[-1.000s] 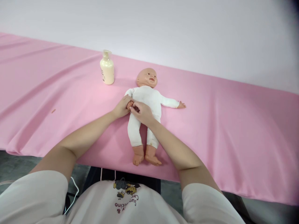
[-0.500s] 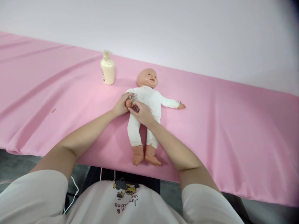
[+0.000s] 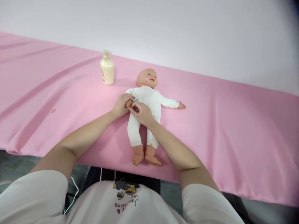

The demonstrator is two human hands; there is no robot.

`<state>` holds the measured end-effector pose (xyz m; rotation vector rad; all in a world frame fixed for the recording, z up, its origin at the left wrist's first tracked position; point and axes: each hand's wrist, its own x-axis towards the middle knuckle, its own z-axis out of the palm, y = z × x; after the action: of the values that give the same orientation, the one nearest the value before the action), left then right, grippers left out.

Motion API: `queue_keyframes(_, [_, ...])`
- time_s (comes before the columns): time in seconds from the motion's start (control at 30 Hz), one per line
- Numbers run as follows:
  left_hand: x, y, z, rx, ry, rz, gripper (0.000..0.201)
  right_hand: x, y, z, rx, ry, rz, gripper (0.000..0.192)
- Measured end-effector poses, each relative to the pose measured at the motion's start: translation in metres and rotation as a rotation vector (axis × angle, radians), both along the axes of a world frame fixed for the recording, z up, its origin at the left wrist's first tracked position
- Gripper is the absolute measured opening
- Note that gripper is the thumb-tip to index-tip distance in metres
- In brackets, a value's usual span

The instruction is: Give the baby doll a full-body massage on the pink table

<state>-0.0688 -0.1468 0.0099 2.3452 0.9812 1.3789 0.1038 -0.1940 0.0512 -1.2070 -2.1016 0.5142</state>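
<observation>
A baby doll point(image 3: 150, 101) with a white cloth body lies on its back, its bald head away from me and its bare feet toward me. My left hand point(image 3: 121, 105) is wrapped round the doll's forearm on the left side, and the doll's small fist shows between my fingers. Bent and pinched, the fingers of my right hand point(image 3: 142, 112) touch that same small fist from the right. My right hand lies over the doll's belly and hip. The doll's other arm stretches out to the right, untouched.
A cream pump bottle point(image 3: 107, 71) stands left of the doll's head. Pink cloth point(image 3: 233, 130) with folds covers the table, and a small brownish scrap point(image 3: 53, 110) lies at the left. Behind the table is a white wall point(image 3: 177, 34). A white cable point(image 3: 75, 188) hangs below the front edge.
Both hands stay at the doll's fist with only a slight shift of the fingers. The left fingers sit a little further over the fist. Doll and bottle are where they were.
</observation>
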Motion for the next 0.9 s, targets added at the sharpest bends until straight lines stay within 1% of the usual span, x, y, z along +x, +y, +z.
queue_keyframes(0.1, [0.001, -0.001, -0.001, 0.039, 0.019, -0.020, 0.014, 0.000, 0.000, 0.000, -0.003, -0.015, -0.003, 0.014])
queue_keyframes(0.23, [0.003, -0.002, -0.003, 0.074, 0.016, -0.085, 0.014, -0.001, 0.000, 0.000, -0.001, -0.026, -0.022, 0.016])
queue_keyframes(0.37, [0.005, -0.002, -0.004, 0.111, -0.031, -0.107, 0.017, -0.001, -0.001, 0.002, -0.002, -0.019, -0.018, 0.019])
queue_keyframes(0.43, [0.005, -0.003, -0.004, 0.084, -0.057, -0.098, 0.016, -0.001, -0.001, 0.004, -0.001, -0.013, -0.012, 0.021])
queue_keyframes(0.53, [0.004, -0.005, -0.004, 0.002, -0.095, -0.074, 0.016, -0.001, -0.002, 0.005, -0.004, 0.005, 0.004, 0.020])
queue_keyframes(0.67, [0.004, -0.007, 0.000, -0.154, -0.150, -0.008, 0.010, -0.001, -0.002, 0.005, 0.000, 0.023, 0.017, 0.019])
queue_keyframes(0.73, [0.003, -0.008, 0.004, -0.218, -0.185, 0.022, 0.014, -0.001, -0.002, 0.005, -0.003, 0.014, 0.014, 0.020])
queue_keyframes(0.8, [0.002, -0.009, 0.006, -0.245, -0.206, 0.036, 0.018, -0.001, -0.003, 0.006, -0.006, -0.002, 0.012, 0.021])
queue_keyframes(0.9, [0.002, -0.009, 0.006, -0.241, -0.217, 0.035, 0.019, -0.001, -0.003, 0.007, 0.002, -0.018, 0.018, 0.020])
